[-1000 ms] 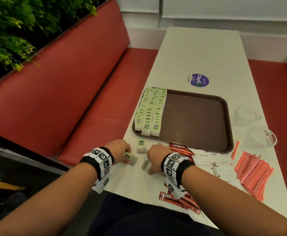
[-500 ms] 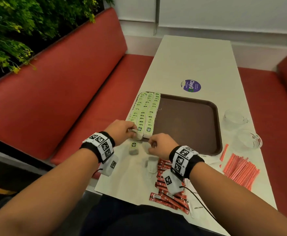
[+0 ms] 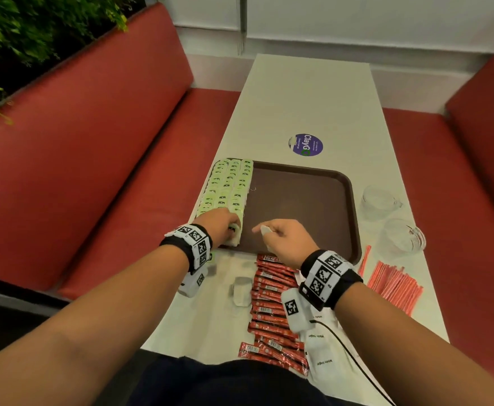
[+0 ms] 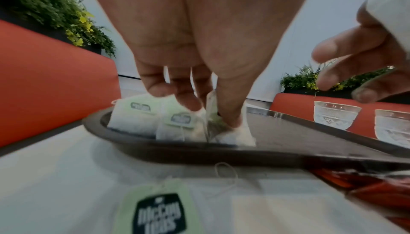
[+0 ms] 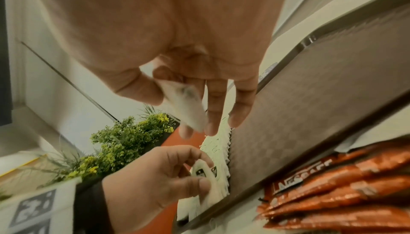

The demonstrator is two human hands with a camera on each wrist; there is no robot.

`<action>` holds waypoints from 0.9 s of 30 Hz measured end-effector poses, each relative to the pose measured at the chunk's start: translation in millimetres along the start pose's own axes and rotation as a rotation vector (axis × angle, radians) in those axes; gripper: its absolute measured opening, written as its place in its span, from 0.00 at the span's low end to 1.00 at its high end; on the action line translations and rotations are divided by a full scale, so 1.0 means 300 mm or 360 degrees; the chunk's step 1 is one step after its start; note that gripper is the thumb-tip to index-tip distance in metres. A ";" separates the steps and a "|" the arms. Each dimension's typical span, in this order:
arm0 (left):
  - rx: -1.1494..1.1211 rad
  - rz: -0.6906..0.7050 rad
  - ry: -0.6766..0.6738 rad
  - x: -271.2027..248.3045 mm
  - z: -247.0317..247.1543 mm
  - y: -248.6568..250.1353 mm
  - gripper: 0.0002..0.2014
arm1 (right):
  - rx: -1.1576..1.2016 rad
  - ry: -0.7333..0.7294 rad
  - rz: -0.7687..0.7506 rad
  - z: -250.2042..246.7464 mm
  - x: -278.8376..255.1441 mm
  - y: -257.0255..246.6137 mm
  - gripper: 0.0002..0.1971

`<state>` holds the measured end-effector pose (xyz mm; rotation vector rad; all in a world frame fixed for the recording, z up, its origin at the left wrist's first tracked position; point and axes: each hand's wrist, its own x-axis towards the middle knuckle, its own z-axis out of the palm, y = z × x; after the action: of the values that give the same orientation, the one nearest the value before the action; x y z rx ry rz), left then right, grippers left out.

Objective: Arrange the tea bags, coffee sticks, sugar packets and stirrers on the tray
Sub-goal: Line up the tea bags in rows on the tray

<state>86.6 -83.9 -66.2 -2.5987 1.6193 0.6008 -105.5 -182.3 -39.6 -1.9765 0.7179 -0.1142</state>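
Observation:
A brown tray point(image 3: 313, 200) holds three rows of green-tagged tea bags point(image 3: 228, 186) along its left side. My left hand point(image 3: 233, 228) pinches a tea bag point(image 4: 221, 125) at the near end of the right-hand row, and the bag touches the tray floor. Just right of it, my right hand point(image 3: 262, 230) hovers over the tray's near part, pinching another tea bag point(image 5: 188, 104) between thumb and fingers. Red coffee sticks point(image 3: 272, 303), white sugar packets point(image 3: 319, 347) and orange stirrers point(image 3: 395, 282) lie on the table on the near side of the tray.
Two loose tea bags point(image 3: 241, 291) lie on the white table under my left wrist. Two glass cups point(image 3: 380, 202) stand right of the tray. A purple sticker point(image 3: 307, 145) sits beyond it. Red benches flank the table, with plants behind the left one.
Both hands have moved from the loose tea bags near the table's front edge forward to the tray, each carrying a tea bag. The left one has reached the rows.

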 end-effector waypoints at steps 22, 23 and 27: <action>-0.0862 0.0114 0.0531 -0.055 -0.030 -0.098 0.02 | -0.0034 -0.0099 -0.0144 0.104 0.166 -0.026 0.17; -0.0834 0.0088 0.0588 -0.052 -0.030 -0.121 0.03 | -0.0071 -0.0082 -0.0103 0.113 0.178 -0.032 0.15; -0.0800 -0.0234 0.0565 -0.056 -0.047 -0.216 0.04 | -0.0403 -0.0061 0.0083 0.145 0.234 -0.027 0.14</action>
<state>140.7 -42.7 -59.3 -3.3209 1.4867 0.6337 -28.2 -182.8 -70.0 -2.1917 0.7900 0.0486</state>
